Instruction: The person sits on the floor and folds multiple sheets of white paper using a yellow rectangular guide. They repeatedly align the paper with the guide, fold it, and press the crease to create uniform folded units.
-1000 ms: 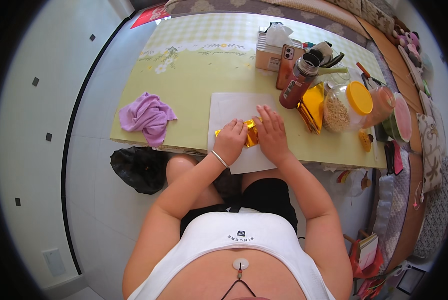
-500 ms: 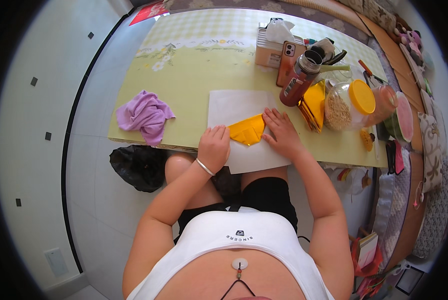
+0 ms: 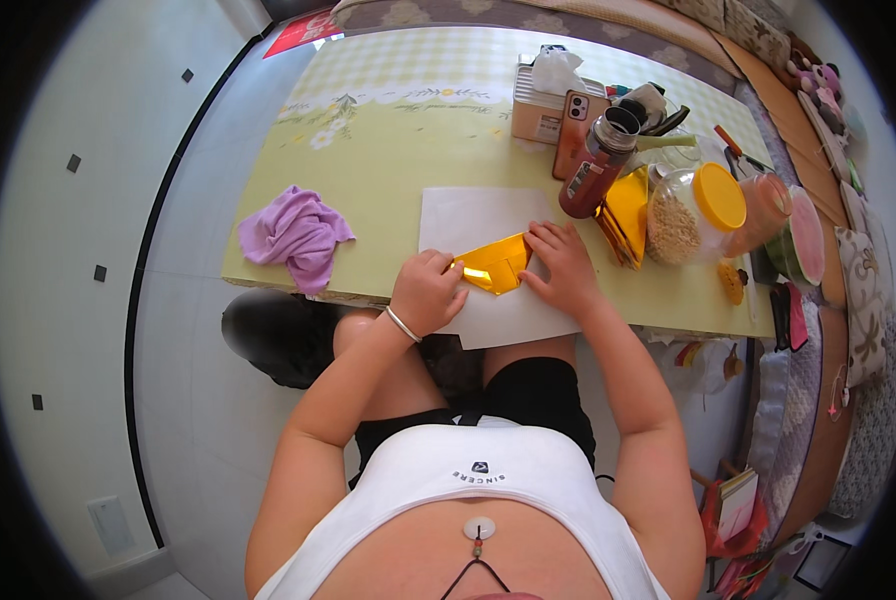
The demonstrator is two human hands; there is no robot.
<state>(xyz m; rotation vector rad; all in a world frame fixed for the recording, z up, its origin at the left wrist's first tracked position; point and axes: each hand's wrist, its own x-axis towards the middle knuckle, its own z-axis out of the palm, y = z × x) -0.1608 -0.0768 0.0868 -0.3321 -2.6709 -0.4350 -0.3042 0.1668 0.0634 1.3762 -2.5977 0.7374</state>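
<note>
A folded piece of shiny gold foil paper lies over a white sheet of paper near the table's front edge. My left hand pinches its left end between thumb and fingers, and a bright crease or flap shows beside the fingertips. At the other end, my right hand holds the foil's right edge, fingers above and thumb below. Part of that edge is hidden under the fingers. To the right stands a stack of folded gold foil paper, partly behind a dark red bottle.
A purple cloth lies crumpled at the left. A phone leans by a tissue box. A yellow-lidded jar and a cut watermelon sit at the right. A black bag is below the table.
My left hand has shifted slightly down and left, its thumb now apart from the fingers. The foil's left part has tilted and catches light. My right fingers have curled in a little.
</note>
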